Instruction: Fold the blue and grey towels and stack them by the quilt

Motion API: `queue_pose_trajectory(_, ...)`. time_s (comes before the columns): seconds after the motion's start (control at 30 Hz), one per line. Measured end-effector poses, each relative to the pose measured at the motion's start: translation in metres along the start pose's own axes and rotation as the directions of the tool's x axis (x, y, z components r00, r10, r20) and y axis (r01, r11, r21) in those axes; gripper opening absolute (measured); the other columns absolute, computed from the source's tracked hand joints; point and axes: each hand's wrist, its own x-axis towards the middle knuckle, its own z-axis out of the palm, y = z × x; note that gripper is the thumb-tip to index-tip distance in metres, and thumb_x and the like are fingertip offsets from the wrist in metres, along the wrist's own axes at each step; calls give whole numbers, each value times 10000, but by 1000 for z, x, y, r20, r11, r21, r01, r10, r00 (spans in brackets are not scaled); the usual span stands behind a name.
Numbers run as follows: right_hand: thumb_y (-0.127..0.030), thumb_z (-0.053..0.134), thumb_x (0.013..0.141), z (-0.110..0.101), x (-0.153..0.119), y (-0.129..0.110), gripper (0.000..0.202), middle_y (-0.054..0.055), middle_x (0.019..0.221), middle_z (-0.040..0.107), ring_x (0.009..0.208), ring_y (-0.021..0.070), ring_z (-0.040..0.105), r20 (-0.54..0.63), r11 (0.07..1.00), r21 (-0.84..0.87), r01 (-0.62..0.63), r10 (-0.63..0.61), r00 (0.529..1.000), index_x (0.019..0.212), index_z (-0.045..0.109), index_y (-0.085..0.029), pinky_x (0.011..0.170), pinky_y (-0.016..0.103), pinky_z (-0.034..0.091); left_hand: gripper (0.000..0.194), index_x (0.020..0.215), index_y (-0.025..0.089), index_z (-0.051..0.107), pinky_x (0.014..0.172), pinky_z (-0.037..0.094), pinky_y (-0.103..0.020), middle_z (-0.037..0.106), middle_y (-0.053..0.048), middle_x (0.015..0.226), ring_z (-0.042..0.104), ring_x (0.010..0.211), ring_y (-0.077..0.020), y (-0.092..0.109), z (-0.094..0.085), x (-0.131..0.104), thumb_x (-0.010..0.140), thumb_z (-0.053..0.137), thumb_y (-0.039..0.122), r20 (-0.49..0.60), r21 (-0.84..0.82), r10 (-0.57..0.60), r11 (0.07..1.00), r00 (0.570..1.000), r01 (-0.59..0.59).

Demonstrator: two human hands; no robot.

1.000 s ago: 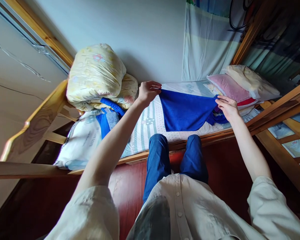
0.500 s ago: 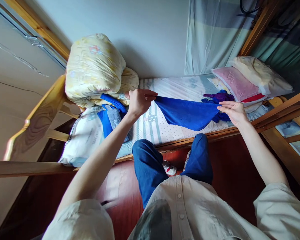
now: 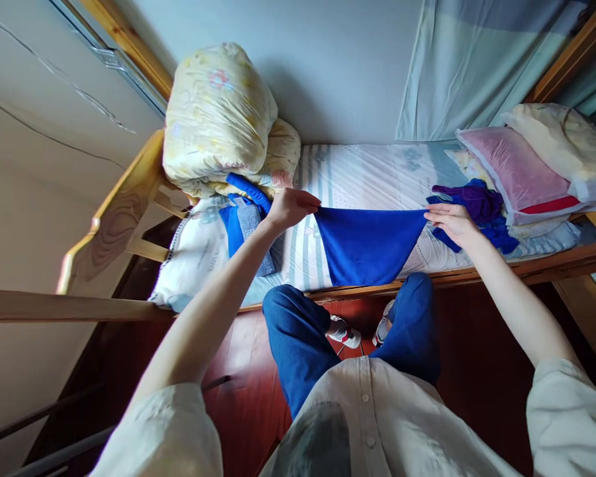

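Note:
A blue cloth (image 3: 372,245) hangs stretched between my two hands, its top edge nearly straight and its lower part hanging down over the bed's front edge. My left hand (image 3: 294,207) pinches its upper left corner. The upper right corner is pinched between the fingers of my right hand (image 3: 451,220). Left of my left hand, folded blue and grey cloths (image 3: 249,222) lie on the bed. Beyond my right hand is a crumpled pile of purple and blue cloths (image 3: 481,202).
A bed (image 3: 362,175) with a striped sheet runs along the wall. A rolled yellow quilt (image 3: 218,119) sits at its left end, pink and cream pillows (image 3: 516,162) at its right. Wooden rails (image 3: 69,308) border the bed.
The blue cloth now hangs flatter and lower, its top edge pulled straighter. The view has shifted, so the bed and quilt appear further right.

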Motion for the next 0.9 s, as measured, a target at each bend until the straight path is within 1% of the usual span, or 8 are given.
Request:
queue_pose_trajectory(0.1,-153,996,528,21,46,4,392,41,871,780,728,137,694,-51,1000,-3,16,-16,999,840,761,-181,644,258,588,190,714,171,735,743,616,-311,723,-29,663,721,696,-203,-10,15,35,572,837,97,-91,-52,-56,997,994,52)
queue_pose_trajectory(0.2,-194,967,575,36,81,7,388,25,948,779,856,154,711,-114,996,-1,93,-92,989,890,741,-212,720,263,595,174,753,159,725,741,581,-263,735,-30,742,725,757,-183,-9,25,63,610,768,70,-199,-135,-36,991,979,9)
queue_pose_trajectory(0.33,-265,954,608,43,97,24,417,6,983,755,1009,176,699,-143,977,26,213,-208,968,946,711,-242,845,280,594,220,845,178,697,792,563,-235,748,-20,876,729,899,-177,-15,22,66,644,750,105,-292,-186,40,978,955,-97)
queue_pose_trajectory(0.47,-307,941,601,43,87,73,393,18,963,742,972,177,686,-104,981,-9,195,-194,975,885,682,-225,855,290,568,232,841,190,690,804,563,-255,748,-28,887,717,888,-181,-58,26,33,624,767,157,-253,-93,16,995,967,-41)
queue_pose_trajectory(0.6,-327,884,612,50,69,149,304,39,902,742,901,190,668,-34,992,-107,72,-76,997,781,663,-206,858,322,541,227,846,173,692,763,547,-281,752,-71,924,713,835,-198,-131,56,-18,627,748,184,-177,-91,-210,976,962,196)
queue_pose_trajectory(0.77,-228,829,603,65,41,237,171,36,759,721,815,205,649,25,946,-266,-183,197,980,662,671,-204,837,348,531,460,1017,188,633,730,529,-286,730,-89,999,708,829,-199,-209,109,-77,581,771,138,-223,-188,-593,805,774,563)
queue_pose_trajectory(0.83,-189,817,587,66,33,260,157,31,708,709,777,202,644,33,917,-291,-271,293,955,633,667,-202,813,347,533,451,994,199,613,726,526,-295,725,-85,958,707,839,-213,-229,122,-91,584,798,162,-227,-186,-670,742,707,644)
queue_pose_trajectory(0.9,-197,809,601,64,28,277,151,42,732,727,791,206,653,15,909,-289,-302,320,947,655,668,-204,801,343,535,400,948,209,607,725,523,-304,724,-73,893,706,839,-227,-243,128,-98,603,809,200,-236,-164,-702,710,672,685)
